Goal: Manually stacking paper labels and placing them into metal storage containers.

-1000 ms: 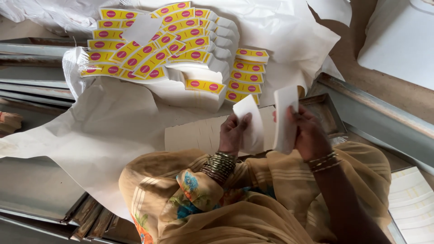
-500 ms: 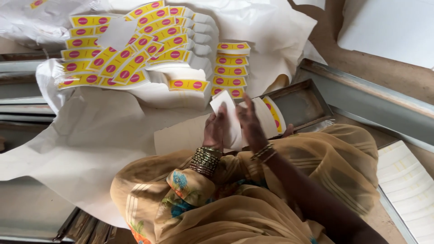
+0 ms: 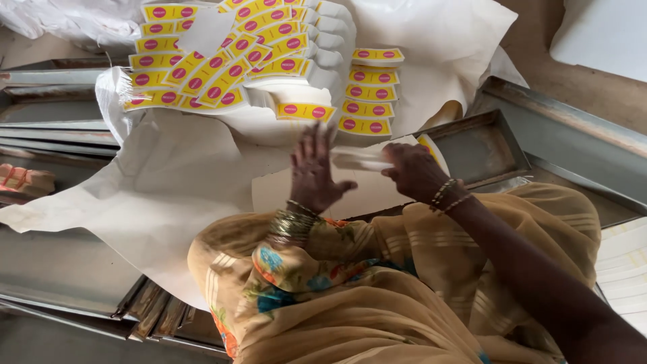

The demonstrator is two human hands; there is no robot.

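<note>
The folded cartons (image 3: 222,64) are bright yellow with round magenta spots, white on their undersides. The paper sheet (image 3: 168,182) beneath them is plain white. The metal tray (image 3: 482,145) is dull grey. The draped cloth (image 3: 404,269) is mustard-ochre with pale stripes; a floral patch shows blue, green and orange. The bangles (image 3: 291,222) are brassy gold.

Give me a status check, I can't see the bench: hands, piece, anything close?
Left hand open, fingers spread, against small white folded card piece. Right hand gripping that piece's other end. Stacked yellow cartons with pink dots just beyond, not touching.
</note>
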